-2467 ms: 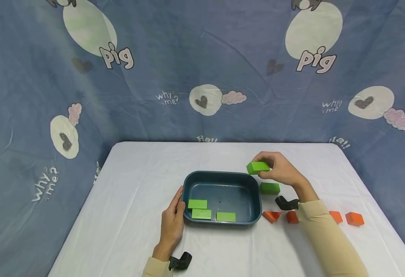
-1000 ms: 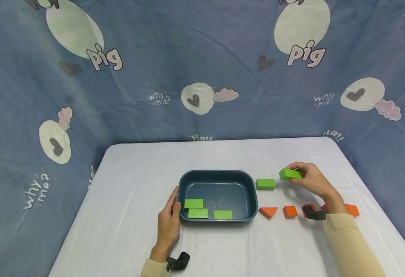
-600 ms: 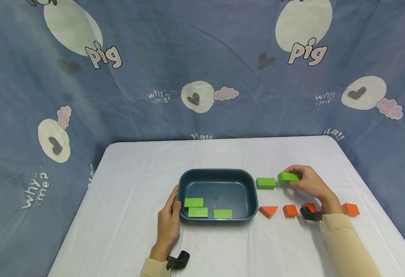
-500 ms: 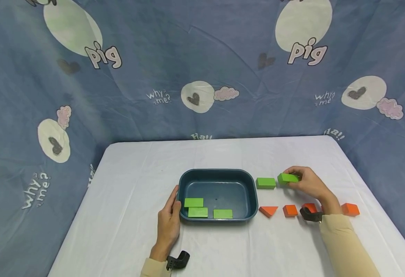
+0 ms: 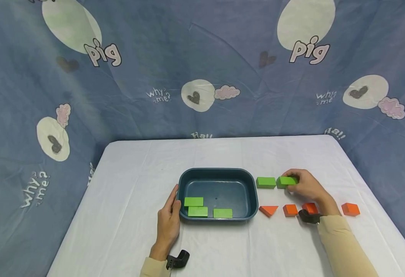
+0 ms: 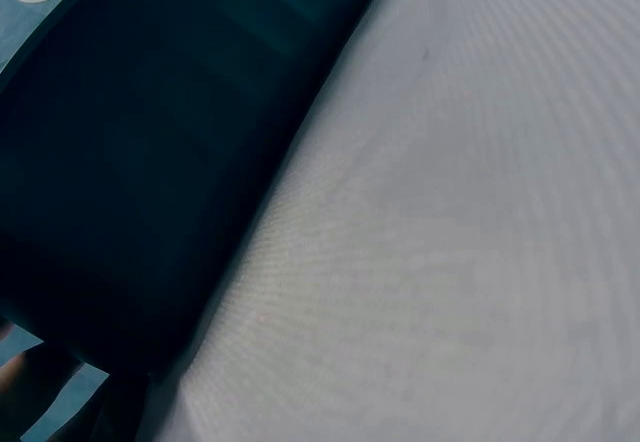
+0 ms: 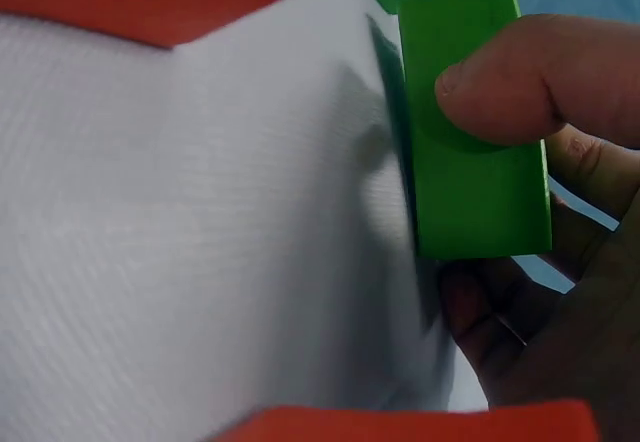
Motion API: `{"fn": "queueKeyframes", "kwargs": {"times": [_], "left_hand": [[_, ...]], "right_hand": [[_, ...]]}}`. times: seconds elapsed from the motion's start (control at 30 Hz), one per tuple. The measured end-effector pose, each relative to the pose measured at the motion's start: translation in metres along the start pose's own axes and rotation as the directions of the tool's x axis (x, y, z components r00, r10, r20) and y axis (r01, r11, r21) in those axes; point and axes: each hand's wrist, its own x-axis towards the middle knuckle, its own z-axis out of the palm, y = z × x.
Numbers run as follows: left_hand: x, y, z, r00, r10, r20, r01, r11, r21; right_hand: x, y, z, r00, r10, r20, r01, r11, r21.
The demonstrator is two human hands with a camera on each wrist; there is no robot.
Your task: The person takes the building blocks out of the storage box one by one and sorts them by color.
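Tray (image 5: 237,192), dark blue with rounded corners, sat near the middle of our white-covered table (image 5: 147,165), well apart from the table's left and right edges. We kept our left hand (image 5: 168,222) flat along the tray's left wall, its fingers nearly straight against the outside. Three green blocks (image 5: 198,212) lay inside: two close together by the tray's near left corner, the other farther right, near the near wall.

With our right hand (image 5: 307,186) we pinched another green block (image 5: 284,182), thumb pressed on one broad face. It was to the right of the tray, on the side toward the table's far right corner; whether its underside met the table, we could not tell. Between it and the tray lay a matching green block (image 5: 266,182), just beside both.

Nearer us, an orange triangular block (image 5: 268,211) lay just off the tray's near right corner. An orange cube (image 5: 290,210) and a redder block (image 5: 309,208) continued that row toward the table's right edge, and past our right wrist stood one more orange block (image 5: 350,209). Behind the table's far edge hung a blue printed cloth (image 5: 244,119).
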Motion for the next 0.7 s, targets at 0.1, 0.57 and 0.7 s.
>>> {"fn": "queueKeyframes", "kwargs": {"times": [0.1,0.57,0.7], "left_hand": [[0.0,-0.001,0.0,1.0,-0.005,0.0,0.005,1.0,0.006],[0.001,0.001,0.0,1.0,-0.008,0.003,0.008,1.0,0.007],[0.0,0.001,0.0,1.0,-0.006,0.001,0.006,1.0,0.004]], "right_hand": [[0.001,0.001,0.002,1.0,0.012,0.006,-0.012,1.0,-0.024],[-0.001,-0.006,-0.003,1.0,0.013,0.028,-0.012,0.999,-0.037],[-0.004,-0.011,-0.007,1.0,-0.005,-0.014,0.005,1.0,-0.007]]}}
